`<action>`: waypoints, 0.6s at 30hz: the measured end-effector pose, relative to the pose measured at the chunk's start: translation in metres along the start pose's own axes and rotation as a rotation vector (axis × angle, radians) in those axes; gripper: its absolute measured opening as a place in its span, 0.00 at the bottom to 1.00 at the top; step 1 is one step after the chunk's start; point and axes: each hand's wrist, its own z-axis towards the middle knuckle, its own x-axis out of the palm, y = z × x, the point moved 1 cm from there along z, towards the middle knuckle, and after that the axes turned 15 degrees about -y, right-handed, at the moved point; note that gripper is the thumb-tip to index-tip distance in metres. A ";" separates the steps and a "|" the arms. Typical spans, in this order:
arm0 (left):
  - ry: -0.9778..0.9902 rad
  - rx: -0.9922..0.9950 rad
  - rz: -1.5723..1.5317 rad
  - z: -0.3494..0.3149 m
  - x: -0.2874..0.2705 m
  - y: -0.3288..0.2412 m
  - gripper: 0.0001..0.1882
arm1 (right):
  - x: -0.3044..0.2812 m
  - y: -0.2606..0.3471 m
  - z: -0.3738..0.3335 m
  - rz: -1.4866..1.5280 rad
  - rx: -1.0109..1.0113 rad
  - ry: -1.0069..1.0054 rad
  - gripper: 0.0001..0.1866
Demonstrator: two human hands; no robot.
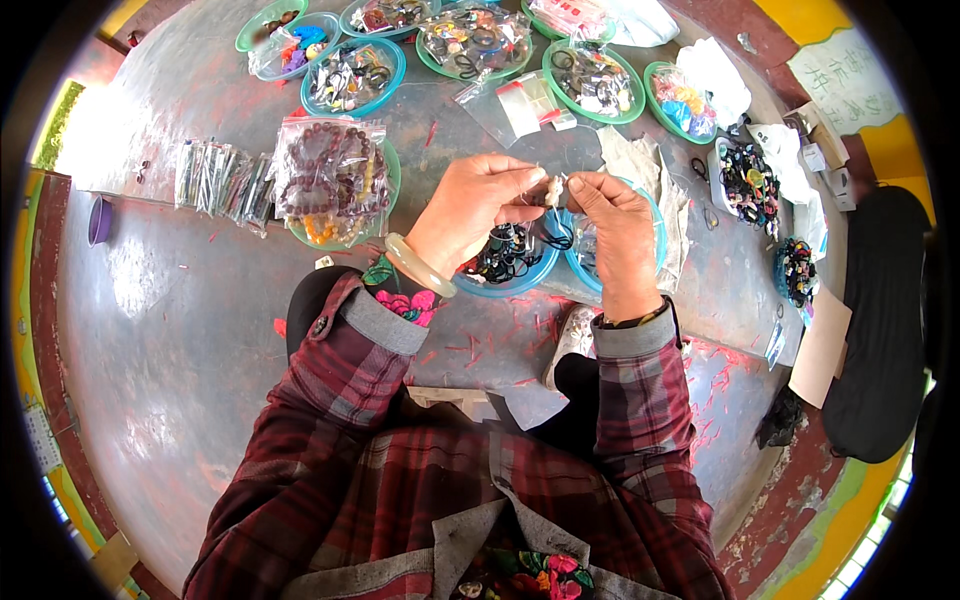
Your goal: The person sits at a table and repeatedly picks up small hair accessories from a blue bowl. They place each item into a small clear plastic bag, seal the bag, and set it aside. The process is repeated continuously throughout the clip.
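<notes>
Both my hands are raised close together over two blue baskets. My left hand [480, 205], with a pale bangle [420, 265] at the wrist, pinches one side of a small whitish pendant [553, 192]. From the other side my right hand [610, 220] grips the same pendant between thumb and fingers. Thin dark cord [556, 235] hangs below it. Beneath my left fingers sits a blue basket [510, 288] of black cords and beads. A second blue basket [660, 235] lies partly hidden behind my right hand. The pendant's exact shape is too small to tell.
A green basket [392, 190] heaped with bagged beads stands to the left, beside a row of slim packets [222, 180]. Several baskets of bagged trinkets line the far side, including a blue one [398, 85]. A white box [718, 180] of cords and a purple cup [100, 220] flank them.
</notes>
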 end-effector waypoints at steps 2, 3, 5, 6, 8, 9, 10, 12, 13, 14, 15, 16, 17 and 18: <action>0.003 -0.003 -0.018 0.000 -0.001 0.001 0.11 | 0.002 0.000 -0.001 -0.004 -0.042 -0.021 0.07; 0.002 -0.004 -0.023 0.000 -0.001 0.001 0.11 | 0.004 0.001 -0.003 0.012 -0.051 -0.034 0.07; -0.024 0.008 -0.027 0.001 -0.001 0.001 0.11 | 0.006 0.002 -0.004 0.023 -0.070 -0.063 0.07; -0.048 0.021 -0.025 0.001 -0.001 0.001 0.11 | 0.006 0.003 -0.004 0.018 -0.079 -0.078 0.07; -0.070 0.033 -0.032 0.001 -0.002 0.001 0.11 | 0.007 0.003 -0.003 -0.015 -0.078 -0.068 0.07; -0.067 0.033 -0.042 0.001 -0.003 0.001 0.11 | 0.007 0.001 -0.002 -0.042 -0.068 -0.043 0.07; -0.065 0.032 -0.051 0.002 -0.004 0.000 0.11 | 0.006 -0.001 -0.001 -0.069 -0.057 -0.017 0.07; -0.062 0.033 -0.052 0.002 -0.004 0.001 0.11 | 0.005 -0.006 0.000 -0.074 -0.069 -0.015 0.07; -0.060 0.034 -0.053 0.003 -0.004 0.001 0.11 | 0.004 -0.008 0.000 -0.076 -0.074 -0.013 0.07; -0.050 0.026 -0.068 0.002 -0.005 0.001 0.11 | 0.004 -0.007 0.000 -0.092 -0.091 -0.027 0.06; -0.041 0.019 -0.082 0.002 -0.005 0.001 0.11 | 0.005 -0.006 -0.001 -0.108 -0.108 -0.041 0.06; -0.031 0.012 -0.097 0.002 -0.005 0.001 0.11 | 0.006 -0.004 -0.002 -0.124 -0.125 -0.055 0.06; -0.027 0.008 -0.118 0.002 -0.005 0.001 0.11 | 0.007 -0.003 -0.003 -0.106 -0.136 -0.058 0.05; -0.023 0.004 -0.138 0.004 -0.006 0.002 0.11 | 0.008 -0.002 -0.005 -0.088 -0.147 -0.061 0.05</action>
